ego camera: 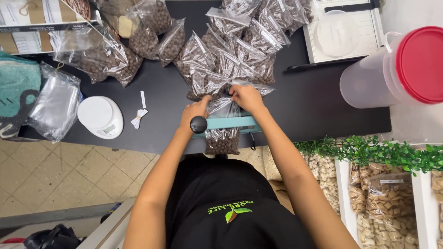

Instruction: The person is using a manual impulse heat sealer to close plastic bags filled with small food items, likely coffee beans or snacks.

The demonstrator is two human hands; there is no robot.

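Bags everywhere on the black counter (323, 106). Left to right:

- Far left: teal cloth (16, 87), then a stack of empty clear bags (55, 106), set beside the scale, handy for filling by the look of it.
- White round kitchen scale (100, 116) near the counter's front edge, nothing on it. Small bundle of white twist ties (140, 115) just beside it.
- Back left: larger open bags of brown pellets (99, 57), likely bulk stock.
- Centre: left hand (196, 110) and right hand (247, 97) each pinch an upper corner of a small clear bag of brown pellets (222, 133), pulling the mouth flat and taut. Bag lies across a teal heat sealer bar (233, 123) with a black knob (199, 124); filled end hangs over the counter's front edge, so the pellets stay clear of the seal line.
- Behind the hands: pile of filled small bags (235, 50), pushed back out of the working area.
- Right rear: paper trimmer board (344, 32) with a clear tub on it.
- Far right: big translucent jar with red lid (392, 69), lying on its side.
- Lower right: green garland (369, 152) over shelves of bagged tan snacks (387, 198).
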